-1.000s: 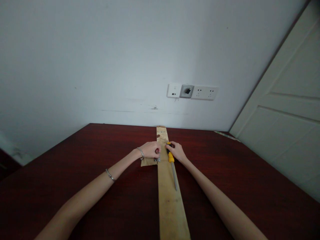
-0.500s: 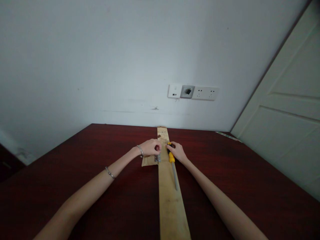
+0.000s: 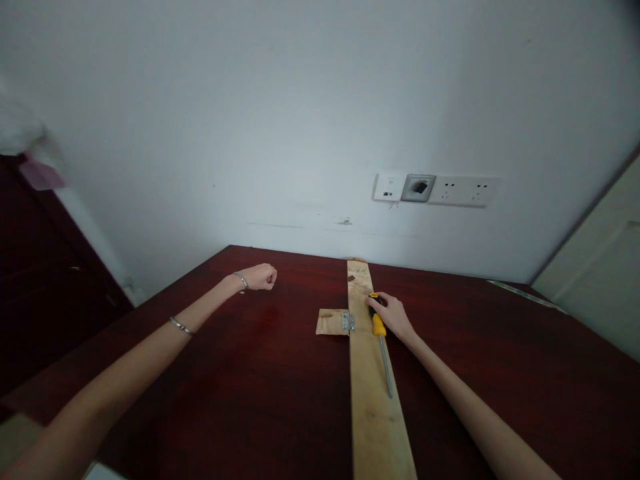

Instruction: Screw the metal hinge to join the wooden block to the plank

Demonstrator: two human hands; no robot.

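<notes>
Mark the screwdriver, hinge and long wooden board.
Screwdriver (image 3: 379,326): head view, yellow part of handle.
Hinge (image 3: 349,321): head view, middle of the metal.
Long wooden board (image 3: 367,371): head view, bare upper face.

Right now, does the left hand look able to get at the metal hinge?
Likely yes: the metal hinge lies uncovered across the small wood piece and long board, nothing visible bars the left hand, and the right hand, on the screwdriver, is on the hinge's other side.

Near a hinge (image 3: 349,321), a yellow-handled screwdriver (image 3: 379,325) was held by the right hand (image 3: 393,315) over a board (image 3: 377,423) laid from the far edge of the desk (image 3: 240,380). The left hand (image 3: 260,277) was curled near the far left corner.
</notes>
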